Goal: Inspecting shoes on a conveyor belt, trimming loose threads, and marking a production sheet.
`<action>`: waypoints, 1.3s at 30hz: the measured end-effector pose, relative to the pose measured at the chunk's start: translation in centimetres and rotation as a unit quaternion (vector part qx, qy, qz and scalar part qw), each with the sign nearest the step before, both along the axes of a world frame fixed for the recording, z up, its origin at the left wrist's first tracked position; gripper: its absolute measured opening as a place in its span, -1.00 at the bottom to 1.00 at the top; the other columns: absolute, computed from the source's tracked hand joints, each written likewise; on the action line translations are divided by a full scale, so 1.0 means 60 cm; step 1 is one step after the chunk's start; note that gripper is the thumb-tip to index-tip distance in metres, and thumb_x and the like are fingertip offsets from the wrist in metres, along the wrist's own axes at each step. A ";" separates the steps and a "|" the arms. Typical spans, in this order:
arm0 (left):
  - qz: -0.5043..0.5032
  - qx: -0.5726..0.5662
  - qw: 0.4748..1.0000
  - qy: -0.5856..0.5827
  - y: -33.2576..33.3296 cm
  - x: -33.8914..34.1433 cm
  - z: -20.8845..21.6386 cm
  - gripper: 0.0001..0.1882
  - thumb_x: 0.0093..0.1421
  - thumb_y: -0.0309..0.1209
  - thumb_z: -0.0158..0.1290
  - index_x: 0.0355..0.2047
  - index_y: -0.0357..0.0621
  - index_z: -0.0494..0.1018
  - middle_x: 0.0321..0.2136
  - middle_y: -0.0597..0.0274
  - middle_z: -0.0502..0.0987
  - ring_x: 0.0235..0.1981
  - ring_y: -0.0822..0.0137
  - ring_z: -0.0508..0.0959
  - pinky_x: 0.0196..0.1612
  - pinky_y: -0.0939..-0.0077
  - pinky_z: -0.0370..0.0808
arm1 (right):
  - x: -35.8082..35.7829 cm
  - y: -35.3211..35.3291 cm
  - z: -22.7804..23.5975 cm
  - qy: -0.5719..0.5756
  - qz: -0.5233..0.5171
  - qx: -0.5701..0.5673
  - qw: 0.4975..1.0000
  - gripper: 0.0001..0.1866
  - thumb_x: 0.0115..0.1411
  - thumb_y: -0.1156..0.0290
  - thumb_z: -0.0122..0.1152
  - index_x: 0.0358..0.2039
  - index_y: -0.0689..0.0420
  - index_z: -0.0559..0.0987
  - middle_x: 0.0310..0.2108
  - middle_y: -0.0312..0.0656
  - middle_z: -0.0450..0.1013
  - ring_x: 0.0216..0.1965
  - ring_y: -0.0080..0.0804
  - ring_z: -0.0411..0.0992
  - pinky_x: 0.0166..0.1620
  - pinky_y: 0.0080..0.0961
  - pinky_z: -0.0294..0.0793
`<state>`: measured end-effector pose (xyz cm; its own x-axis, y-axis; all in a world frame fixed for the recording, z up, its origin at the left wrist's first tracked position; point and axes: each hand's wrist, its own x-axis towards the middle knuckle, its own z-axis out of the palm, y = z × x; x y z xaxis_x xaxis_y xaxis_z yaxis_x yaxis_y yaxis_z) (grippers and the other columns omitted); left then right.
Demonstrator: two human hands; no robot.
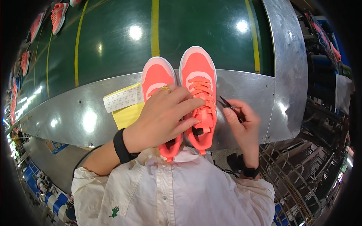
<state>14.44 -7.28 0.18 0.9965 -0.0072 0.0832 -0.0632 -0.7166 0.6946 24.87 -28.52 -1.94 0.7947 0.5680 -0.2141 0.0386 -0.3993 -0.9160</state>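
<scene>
Two coral-pink sneakers with white soles stand side by side, toes pointing away from me. My left hand [160, 113] lies across the left sneaker [156, 71] and hides much of its laces. Its fingers are spread, the index finger and thumb reaching onto the laces and tongue of the right sneaker [198, 62]. Just right of that shoe, my right hand [244, 122] is closed around small black thread snips [225, 102], their pointed tips toward the laces. Part of the snips is covered by my fingers.
Both shoes rest on a metal ledge [245, 88] along a green conveyor belt [113, 41] with yellow lines. A white label sheet [122, 98] and yellow paper [128, 116] lie beside the left shoe. More coral sneakers [58, 18] sit far left. A wire rack [286, 180] stands lower right.
</scene>
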 end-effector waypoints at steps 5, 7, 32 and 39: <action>-0.046 0.015 0.998 0.049 0.009 0.011 0.003 -0.58 -0.03 -0.31 0.24 -0.10 0.02 0.49 -0.30 0.28 0.41 -0.34 0.27 0.40 -0.25 0.40 0.34 | 0.040 0.024 0.064 -0.180 0.115 -0.083 0.973 -0.79 0.02 0.36 0.37 -0.33 0.14 0.62 -0.49 -0.18 0.52 -0.57 -0.45 0.46 -0.51 -0.58 0.38; -0.049 0.022 0.997 0.048 0.008 0.009 0.000 -0.59 -0.02 -0.30 0.24 -0.10 0.04 0.50 -0.30 0.29 0.40 -0.33 0.28 0.41 -0.25 0.41 0.34 | 0.049 0.041 0.080 -0.269 0.204 -0.115 0.934 -0.80 -0.03 0.31 0.38 -0.40 0.10 0.62 -0.56 -0.21 0.49 -0.61 -0.29 0.43 -0.56 -0.46 0.36; -0.008 0.082 0.996 -0.021 -0.011 -0.012 -0.018 -0.67 -0.03 -0.28 0.21 -0.20 0.06 0.53 -0.47 0.27 0.30 -0.38 0.27 0.39 -0.33 0.38 0.33 | 0.048 0.145 0.136 -0.422 0.468 -0.271 0.728 -0.90 -0.27 0.56 0.19 -0.63 0.16 0.47 -0.66 -0.13 0.40 -0.57 -0.20 0.46 -0.54 -0.37 0.40; 0.000 0.078 0.997 0.005 -0.009 -0.026 -0.022 -0.71 0.02 -0.24 0.19 -0.21 0.09 0.52 -0.44 0.30 0.35 -0.40 0.30 0.43 -0.28 0.37 0.33 | 0.065 0.062 0.127 -0.277 0.215 -0.300 0.887 -0.81 0.00 0.32 0.32 -0.41 0.13 0.57 -0.57 -0.18 0.49 -0.55 -0.28 0.47 -0.51 -0.42 0.38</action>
